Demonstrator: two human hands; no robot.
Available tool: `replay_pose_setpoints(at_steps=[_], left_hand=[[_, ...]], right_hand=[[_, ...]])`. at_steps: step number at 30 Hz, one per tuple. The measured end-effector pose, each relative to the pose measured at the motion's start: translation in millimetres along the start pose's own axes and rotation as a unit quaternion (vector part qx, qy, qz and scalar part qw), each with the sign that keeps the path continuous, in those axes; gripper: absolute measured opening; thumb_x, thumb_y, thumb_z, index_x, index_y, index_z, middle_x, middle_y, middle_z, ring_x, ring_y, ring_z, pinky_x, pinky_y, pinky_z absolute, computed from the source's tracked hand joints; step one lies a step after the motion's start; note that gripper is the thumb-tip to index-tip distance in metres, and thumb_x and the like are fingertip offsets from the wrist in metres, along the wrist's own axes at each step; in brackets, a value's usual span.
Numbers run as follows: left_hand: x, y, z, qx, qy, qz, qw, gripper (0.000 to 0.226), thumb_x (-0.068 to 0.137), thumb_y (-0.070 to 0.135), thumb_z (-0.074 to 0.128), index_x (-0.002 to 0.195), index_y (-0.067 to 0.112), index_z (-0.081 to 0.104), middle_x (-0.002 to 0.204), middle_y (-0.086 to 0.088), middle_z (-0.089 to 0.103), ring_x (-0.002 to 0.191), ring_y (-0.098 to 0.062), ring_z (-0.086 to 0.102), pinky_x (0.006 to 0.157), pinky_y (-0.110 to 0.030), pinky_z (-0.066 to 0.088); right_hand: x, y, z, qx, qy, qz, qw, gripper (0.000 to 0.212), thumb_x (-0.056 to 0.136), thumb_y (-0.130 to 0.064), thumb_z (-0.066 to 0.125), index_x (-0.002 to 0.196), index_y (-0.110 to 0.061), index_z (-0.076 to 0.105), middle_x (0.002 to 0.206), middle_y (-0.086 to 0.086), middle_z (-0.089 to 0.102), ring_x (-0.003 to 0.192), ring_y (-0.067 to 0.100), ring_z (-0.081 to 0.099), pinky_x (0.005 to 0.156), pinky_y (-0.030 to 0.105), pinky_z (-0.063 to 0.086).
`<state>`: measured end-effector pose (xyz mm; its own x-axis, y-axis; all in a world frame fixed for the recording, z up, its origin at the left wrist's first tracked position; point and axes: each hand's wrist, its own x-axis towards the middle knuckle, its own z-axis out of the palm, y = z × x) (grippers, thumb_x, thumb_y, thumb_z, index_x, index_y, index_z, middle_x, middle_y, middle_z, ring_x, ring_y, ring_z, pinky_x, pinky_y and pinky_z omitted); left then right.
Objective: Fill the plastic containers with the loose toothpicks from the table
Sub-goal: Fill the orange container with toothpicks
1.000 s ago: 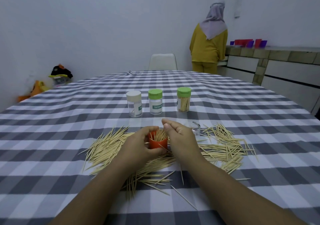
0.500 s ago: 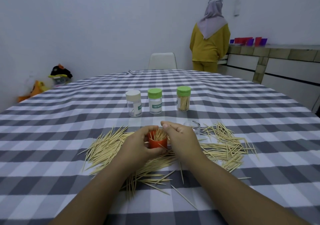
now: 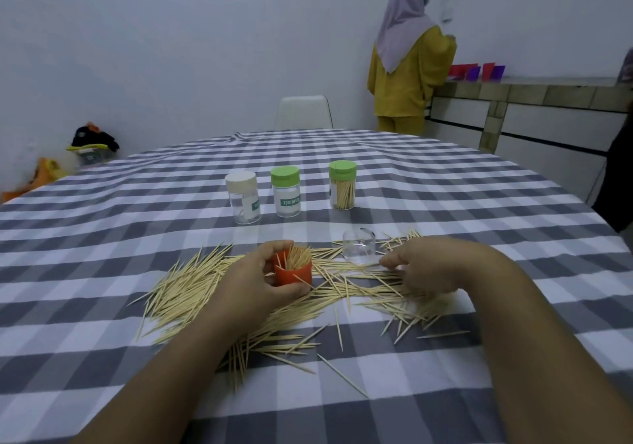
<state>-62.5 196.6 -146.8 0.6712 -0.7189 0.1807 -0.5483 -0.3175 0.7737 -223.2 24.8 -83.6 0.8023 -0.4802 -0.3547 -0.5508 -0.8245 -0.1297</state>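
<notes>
Left hand [image 3: 260, 279]: grip closed round the red container [image 3: 293, 271], part-filled, near centre of desk [image 3: 102, 238]. Right hand [image 3: 428, 267]: fingers curled over loose toothpicks [image 3: 191, 286], fingertips blurred; grip cannot be told. Clear container [image 3: 358, 246] beside it, contents indistinct.

The left hand [image 3: 260, 279] holds a small red cup [image 3: 293, 272] with toothpicks standing up in it, and the right hand [image 3: 431, 265] rests with bent fingers on the loose toothpicks [image 3: 191, 286] spread over the checked table [image 3: 102, 238]. A clear cup [image 3: 358, 245] lies just beside the right hand. Farther back stand three little jars in a row: a white-lid jar [image 3: 242, 197], a green-lid jar [image 3: 285, 191] and a green-lid jar with toothpicks [image 3: 342, 185].
</notes>
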Motion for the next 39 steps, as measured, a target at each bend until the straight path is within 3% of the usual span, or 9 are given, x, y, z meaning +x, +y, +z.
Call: replay_pose_setpoints(at_steps=[4,10,17,19,22,27,32,35,39], left_hand=[[-1,0,0,0.007,0.002,0.0,1.0,0.075,0.07,0.03,0.083,0.135,0.035,0.045,0.102,0.018,0.047,0.077,0.013,0.05,0.059,-0.004,0.042],[0,0,1,0.022,0.002,0.009,1.0,0.075,0.071,0.031,0.081,0.135,0.035,0.044,0.104,0.018,0.046,0.075,0.014,0.047,0.054,-0.005,0.042],[-1,2,2,0.021,-0.004,0.012,1.0,0.075,0.071,0.031,0.081,0.135,0.035,0.044,0.097,0.023,0.042,0.076,0.013,0.047,0.056,-0.005,0.042],[0,2,2,0.02,-0.002,0.011,1.0,0.075,0.071,0.031,0.081,0.136,0.035,0.044,0.1,0.021,0.043,0.076,0.013,0.047,0.056,-0.005,0.042],[0,1,2,0.019,-0.001,0.01,1.0,0.076,0.071,0.03,0.081,0.136,0.035,0.043,0.103,0.019,0.043,0.076,0.013,0.047,0.057,-0.005,0.041],[-1,1,1,0.014,-0.003,0.006,1.0,0.076,0.07,0.03,0.082,0.136,0.034,0.044,0.101,0.02,0.045,0.076,0.012,0.049,0.057,-0.005,0.042],[-1,2,2,0.012,-0.004,0.004,1.0,0.076,0.07,0.03,0.082,0.136,0.034,0.044,0.102,0.019,0.046,0.076,0.011,0.051,0.058,-0.005,0.042],[0,2,1,0.011,-0.003,0.003,1.0,0.076,0.07,0.03,0.082,0.135,0.035,0.045,0.102,0.018,0.047,0.076,0.011,0.051,0.057,-0.004,0.042],[0,2,1,0.015,-0.001,0.004,1.0,0.075,0.07,0.03,0.082,0.135,0.034,0.044,0.104,0.017,0.047,0.076,0.012,0.05,0.055,-0.002,0.041]], right_hand=[[1,4,2,-0.05,-0.022,0.01,0.998,0.065,0.09,-0.007,0.053,0.149,-0.021,0.03,0.15,0.005,0.036,0.133,0.025,0.038,0.097,0.029,0.037],[15,11,10,-0.044,0.005,0.039,0.998,0.046,0.079,-0.024,0.075,0.121,-0.012,0.063,0.117,0.007,0.062,0.101,0.025,0.058,0.073,0.028,0.047],[29,6,19,-0.001,0.09,0.039,0.995,0.018,0.082,-0.015,0.064,0.098,-0.012,0.072,0.088,0.008,0.067,0.071,0.019,0.054,0.049,0.021,0.036],[33,4,21,0.001,0.104,0.038,0.994,0.007,0.082,-0.01,0.062,0.081,-0.009,0.068,0.071,0.009,0.059,0.06,0.019,0.047,0.047,0.023,0.033],[35,-2,24,-0.017,0.114,0.045,0.992,0.029,0.08,-0.006,0.062,0.058,-0.013,0.045,0.056,0.005,0.038,0.052,0.019,0.036,0.044,0.025,0.028],[35,-10,25,-0.001,0.116,0.036,0.993,0.028,0.084,-0.01,0.06,0.057,-0.013,0.05,0.056,0.004,0.044,0.052,0.018,0.04,0.048,0.025,0.033],[30,-11,24,0.044,0.085,-0.019,0.995,0.026,0.086,-0.008,0.053,0.105,-0.016,0.068,0.096,0.01,0.069,0.074,0.023,0.064,0.067,0.031,0.054],[24,-12,22,0.107,0.054,-0.048,0.992,0.006,0.081,-0.013,0.054,0.086,-0.012,0.058,0.08,0.007,0.059,0.059,0.021,0.053,0.051,0.024,0.044],[26,-20,26,0.09,0.058,-0.07,0.992,0.021,0.082,-0.025,0.064,0.098,-0.013,0.06,0.097,0.005,0.059,0.082,0.019,0.055,0.066,0.028,0.044]])
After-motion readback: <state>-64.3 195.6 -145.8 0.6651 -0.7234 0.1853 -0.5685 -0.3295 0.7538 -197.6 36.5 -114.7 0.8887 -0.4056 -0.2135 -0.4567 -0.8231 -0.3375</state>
